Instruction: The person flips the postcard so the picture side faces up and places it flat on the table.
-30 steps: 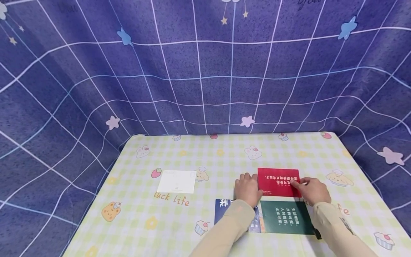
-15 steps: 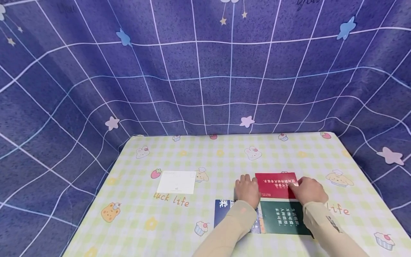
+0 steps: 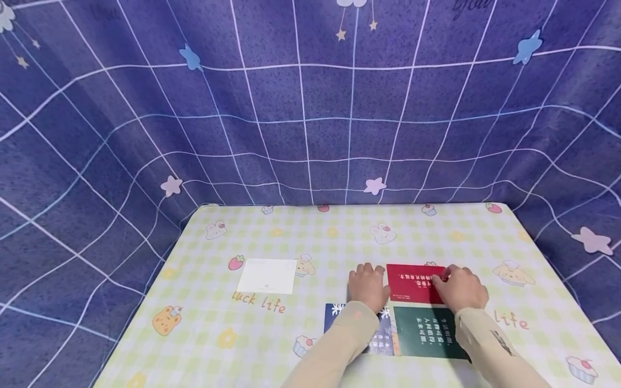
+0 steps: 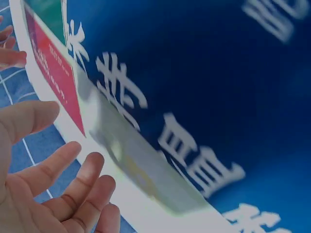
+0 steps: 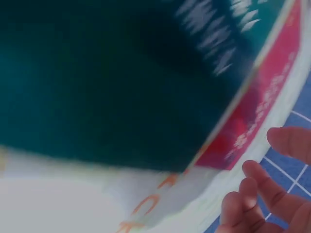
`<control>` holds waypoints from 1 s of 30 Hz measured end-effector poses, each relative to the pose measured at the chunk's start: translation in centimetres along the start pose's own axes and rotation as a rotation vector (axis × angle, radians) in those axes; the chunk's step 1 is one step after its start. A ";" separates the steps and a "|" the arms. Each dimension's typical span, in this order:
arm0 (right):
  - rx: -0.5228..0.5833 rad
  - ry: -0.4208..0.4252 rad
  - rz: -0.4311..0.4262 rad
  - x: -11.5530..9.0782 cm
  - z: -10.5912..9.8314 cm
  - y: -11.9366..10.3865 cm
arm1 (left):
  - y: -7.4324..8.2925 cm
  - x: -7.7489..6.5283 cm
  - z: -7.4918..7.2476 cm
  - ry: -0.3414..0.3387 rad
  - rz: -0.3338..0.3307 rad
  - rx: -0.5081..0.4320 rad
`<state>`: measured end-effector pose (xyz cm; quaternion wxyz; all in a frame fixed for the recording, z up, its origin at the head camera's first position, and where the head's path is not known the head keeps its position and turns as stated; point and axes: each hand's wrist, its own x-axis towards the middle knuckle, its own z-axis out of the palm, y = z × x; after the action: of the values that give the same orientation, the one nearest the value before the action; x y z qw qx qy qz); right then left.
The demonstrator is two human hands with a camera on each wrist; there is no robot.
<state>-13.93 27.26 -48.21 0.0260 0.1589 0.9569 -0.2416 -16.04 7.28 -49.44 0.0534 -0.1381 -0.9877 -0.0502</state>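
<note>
Flat on the table lies a red postcard point(image 3: 412, 283) with white lettering, its near edge close along a green postcard point(image 3: 422, 334). A blue postcard point(image 3: 335, 315) adjoins the green one on the left, partly covered by the left forearm. My left hand point(image 3: 367, 288) is beside the red card's left edge; in the left wrist view its relaxed fingers point(image 4: 90, 167) stand apart from the card. My right hand point(image 3: 463, 288) hovers at the red card's right end, covering that part in the head view. In the right wrist view a gap separates its thumb point(image 5: 289, 143) from the forefinger.
A white postcard point(image 3: 268, 276), blank side up with a stamp box, lies further left. Under everything spreads a checked tablecloth point(image 3: 194, 355) printed with cartoon animals. A blue curtain point(image 3: 271, 134) with a grid pattern hangs behind the table and along its sides.
The red postcard has slid towards me and slightly left, closer to the green one. My right hand has moved left along with it. My left hand has shifted a little left, off the card's edge.
</note>
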 end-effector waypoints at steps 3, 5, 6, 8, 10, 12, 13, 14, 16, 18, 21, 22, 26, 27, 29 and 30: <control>0.044 -0.018 0.035 -0.2 -0.1 -0.8 | -0.8 -0.2 -0.4 0.032 0.004 -0.048; 0.065 -0.031 0.049 -0.2 -0.2 -1.4 | -1.4 -0.3 -0.8 0.053 0.005 -0.078; 0.071 -0.034 0.053 -0.3 -0.2 -1.7 | -1.6 -0.4 -0.9 0.066 0.006 -0.088; 0.080 -0.035 0.058 -0.3 -0.2 -2.4 | -2.1 -0.4 -1.1 0.084 0.008 -0.109; 0.088 -0.034 0.061 -0.4 -0.1 -2.9 | -2.5 -0.5 -1.4 0.097 0.008 -0.134; 0.097 -0.032 0.062 -0.5 0.0 -3.4 | -2.8 -0.5 -1.6 0.107 0.008 -0.150; 0.106 -0.033 0.061 -0.5 0.1 -3.6 | -3.0 -0.5 -1.8 0.107 0.005 -0.159; 0.119 -0.037 0.060 -0.6 0.1 -3.8 | -3.1 -0.5 -1.9 0.108 0.002 -0.161; 0.138 -0.044 0.053 -0.7 0.2 -4.2 | -3.5 -0.5 -2.2 0.107 -0.004 -0.164; 0.151 -0.053 0.042 -0.7 0.3 -4.6 | -3.8 -0.5 -2.5 0.103 -0.012 -0.159; 0.159 -0.058 0.023 -0.8 0.4 -5.3 | -4.4 -0.6 -2.8 0.102 -0.022 -0.156; 0.159 -0.060 0.016 -0.8 0.4 -5.5 | -4.6 -0.6 -2.8 0.103 -0.026 -0.156; 0.159 -0.066 -0.015 -0.9 0.7 -6.5 | -5.5 -0.6 -3.1 0.110 -0.046 -0.157; 0.162 -0.070 -0.020 -1.0 0.9 -6.8 | -5.8 -0.7 -3.2 0.107 -0.052 -0.154; 0.168 -0.080 -0.030 -1.1 1.1 -7.4 | -6.3 -0.8 -3.4 0.108 -0.062 -0.154; 0.172 -0.084 -0.032 -1.2 1.3 -7.7 | -6.5 -0.8 -3.5 0.110 -0.065 -0.151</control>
<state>-15.31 19.86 -45.69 0.0483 0.1347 0.9332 -0.3297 -16.77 0.41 -46.64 0.0951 -0.1067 -0.9806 -0.1338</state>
